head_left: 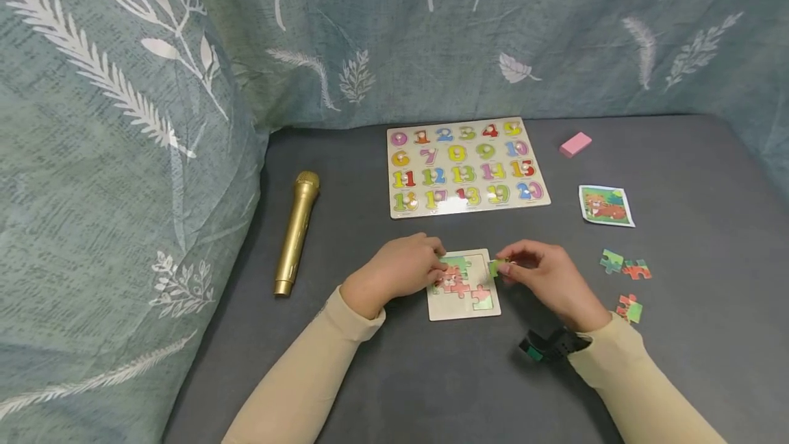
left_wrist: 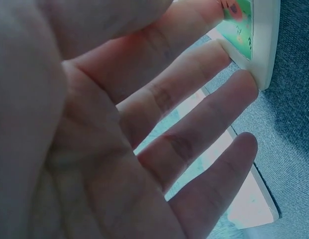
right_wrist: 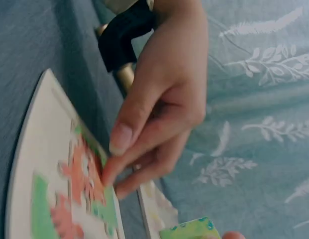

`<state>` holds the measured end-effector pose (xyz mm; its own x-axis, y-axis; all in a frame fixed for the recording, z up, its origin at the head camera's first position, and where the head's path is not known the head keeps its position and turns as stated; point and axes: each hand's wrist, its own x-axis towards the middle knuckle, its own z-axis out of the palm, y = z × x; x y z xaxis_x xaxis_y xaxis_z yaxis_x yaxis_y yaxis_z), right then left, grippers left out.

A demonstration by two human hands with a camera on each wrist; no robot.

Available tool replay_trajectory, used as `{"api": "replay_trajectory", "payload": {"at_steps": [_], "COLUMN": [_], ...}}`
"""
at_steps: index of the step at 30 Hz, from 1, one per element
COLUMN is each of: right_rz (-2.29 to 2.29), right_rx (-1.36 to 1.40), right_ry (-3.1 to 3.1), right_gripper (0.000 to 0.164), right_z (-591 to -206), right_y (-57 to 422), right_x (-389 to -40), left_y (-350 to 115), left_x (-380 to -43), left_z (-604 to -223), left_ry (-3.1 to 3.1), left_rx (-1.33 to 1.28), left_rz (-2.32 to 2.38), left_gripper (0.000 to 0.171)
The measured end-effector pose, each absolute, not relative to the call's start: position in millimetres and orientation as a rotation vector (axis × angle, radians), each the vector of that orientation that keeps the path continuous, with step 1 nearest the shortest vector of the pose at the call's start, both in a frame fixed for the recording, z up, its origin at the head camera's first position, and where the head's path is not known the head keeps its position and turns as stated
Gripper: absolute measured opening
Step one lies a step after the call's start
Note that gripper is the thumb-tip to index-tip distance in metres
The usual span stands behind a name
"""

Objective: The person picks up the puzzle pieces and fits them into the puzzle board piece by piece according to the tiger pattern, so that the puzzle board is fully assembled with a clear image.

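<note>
A small wooden jigsaw board (head_left: 462, 311) lies on the dark table, partly filled with green and orange pieces. My left hand (head_left: 403, 266) rests on its left side, fingertips on the orange pieces; the left wrist view shows those fingers (left_wrist: 204, 119) extended and slightly spread. Between the thumb and fingers of my right hand (head_left: 551, 286) is a green jigsaw piece (head_left: 494, 268), pinched at the board's right edge. The same green piece (right_wrist: 189, 229) appears low in the right wrist view, with only a fingertip visible beside it.
Several loose pieces lie right: a green one (head_left: 611, 261), an orange one (head_left: 637, 270), an orange-green one (head_left: 629, 308). Behind them are a picture card (head_left: 606, 205) and pink block (head_left: 576, 144). A number board (head_left: 393, 212) lies beyond; a gold microphone (head_left: 297, 235) is left.
</note>
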<state>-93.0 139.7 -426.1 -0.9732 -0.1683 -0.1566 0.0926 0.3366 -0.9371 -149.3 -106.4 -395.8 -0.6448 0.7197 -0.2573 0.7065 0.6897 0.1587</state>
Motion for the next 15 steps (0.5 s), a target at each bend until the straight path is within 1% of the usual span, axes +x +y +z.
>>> {"api": "replay_trajectory", "payload": {"at_steps": [4,8,10,15], "right_rz": [-1.747,-1.886,-1.916,-1.867], "right_rx": [-0.049,-0.043,-0.025,-0.039], "right_ry": [2.325,2.144,2.11,2.2], "right_gripper": [0.027,0.036,0.035,0.022], "right_z": [-428.0,-430.0,-430.6,-433.6], "right_y": [129.1,124.5,124.1,124.7], "right_x": [-102.7,-107.7,-109.7,-116.1], "left_y": [-105.6,-105.5,-105.8,-107.2], "left_x": [-149.2,-148.8,-149.1,-150.6], "left_z": [-394.7,-393.7,-393.5,-394.6], "left_ry": [2.598,2.589,2.584,2.576], "left_rx": [1.14,1.138,1.135,1.117], "left_rz": [0.073,0.071,0.07,0.068], "left_gripper": [0.023,0.024,0.024,0.025]}}
